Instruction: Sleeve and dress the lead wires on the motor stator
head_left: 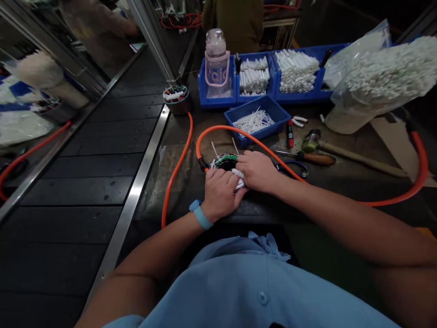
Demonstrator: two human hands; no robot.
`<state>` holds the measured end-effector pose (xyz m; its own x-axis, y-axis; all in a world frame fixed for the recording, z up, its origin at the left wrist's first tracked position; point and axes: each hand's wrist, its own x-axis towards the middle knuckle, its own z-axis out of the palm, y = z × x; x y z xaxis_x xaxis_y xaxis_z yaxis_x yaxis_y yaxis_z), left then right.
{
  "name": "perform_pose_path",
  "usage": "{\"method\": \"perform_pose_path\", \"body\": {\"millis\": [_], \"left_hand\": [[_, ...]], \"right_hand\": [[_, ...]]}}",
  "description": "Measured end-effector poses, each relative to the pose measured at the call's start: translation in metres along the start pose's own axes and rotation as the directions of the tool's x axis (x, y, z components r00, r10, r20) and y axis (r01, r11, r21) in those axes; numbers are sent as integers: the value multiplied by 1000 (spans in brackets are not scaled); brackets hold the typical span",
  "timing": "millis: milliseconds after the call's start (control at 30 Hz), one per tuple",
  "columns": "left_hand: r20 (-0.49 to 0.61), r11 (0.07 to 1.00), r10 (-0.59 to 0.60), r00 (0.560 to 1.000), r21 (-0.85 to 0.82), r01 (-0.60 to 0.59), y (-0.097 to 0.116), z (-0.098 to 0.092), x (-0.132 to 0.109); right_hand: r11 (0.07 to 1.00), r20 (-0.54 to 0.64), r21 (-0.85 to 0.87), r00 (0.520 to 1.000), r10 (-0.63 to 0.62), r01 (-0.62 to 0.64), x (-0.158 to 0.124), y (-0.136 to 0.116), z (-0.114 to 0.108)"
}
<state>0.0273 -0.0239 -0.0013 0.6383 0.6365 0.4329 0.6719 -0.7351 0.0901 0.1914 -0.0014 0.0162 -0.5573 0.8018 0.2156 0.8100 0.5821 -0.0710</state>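
Note:
A round motor stator [227, 159] with green windings rests on the bench in front of me, its orange cable [221, 129] arching up from the left side. White sleeved leads [238, 178] bunch at its near edge, between my hands. My left hand [220, 193], with a light-blue watch band at the wrist, is curled over the near left rim. From the right, my right hand [258, 171] wraps its fingers over the rim and against the white leads. Two thin white cable ties [214, 149] stick up from the far side. My fingertips are partly hidden.
Blue bins [218, 101] hold white sleeves and a pink bottle [216, 64]. A small blue tray [266, 132] contains white cable ties. Right lie a screwdriver [317, 158], a mallet [362, 159] and cutters [299, 121]. Another stator [176, 98] stands beside the slatted conveyor [92, 191].

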Motion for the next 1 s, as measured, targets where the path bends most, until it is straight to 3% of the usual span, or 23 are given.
{"method": "perform_pose_path", "body": {"millis": [100,167,233,300,367,400,433,500,533,600,667,733,800,900,1000], "left_hand": [[24,999,-32,999,24,32,3,-6,1],[110,1000,-22,994,19,20,1,-17,2],[226,999,22,974,-52,-10,-4,-30,4],[298,989,54,953,-145,-11,-8,-41,4],[291,984,34,956,-177,19,-8,-42,4],[265,986,7,964,-161,38,-5,-40,3],[231,990,-25,973,-132,56,-2,-35,3],[163,992,-101,982,-57,111,7,-26,3],[139,990,-130,982,-32,136,10,-22,3],[114,991,-125,986,-24,129,12,-21,5],[112,998,-35,993,-42,40,6,-26,7],[120,997,60,991,-48,-55,-3,-32,6],[137,997,80,987,-28,-77,-10,-33,4],[153,998,59,986,3,-61,-13,-26,0],[148,997,75,986,-1,-76,-13,-18,-3]], "right_hand": [[1000,53,-5,999,1,0,5,-4,-3],[997,48,19,996,73,-74,3,-9,-3],[976,16,153,987,157,-157,-7,-7,-1],[911,-23,363,975,219,-196,-27,10,1],[844,-71,475,945,319,-249,-57,43,1],[827,-105,438,893,437,-353,-76,64,-1],[794,-149,339,805,574,-504,-96,87,-4],[600,-187,36,585,789,-799,-135,131,-11],[530,-179,-8,523,833,-848,-152,150,-14],[466,-124,-68,471,873,-882,-178,180,-17],[513,-83,-69,517,852,-856,-192,198,-16],[595,-89,-55,598,797,-802,-198,210,-13],[657,-111,-41,657,746,-753,-200,218,-13],[655,-107,-50,656,747,-754,-200,209,-26],[620,-136,131,605,784,-774,-196,158,-51]]}}
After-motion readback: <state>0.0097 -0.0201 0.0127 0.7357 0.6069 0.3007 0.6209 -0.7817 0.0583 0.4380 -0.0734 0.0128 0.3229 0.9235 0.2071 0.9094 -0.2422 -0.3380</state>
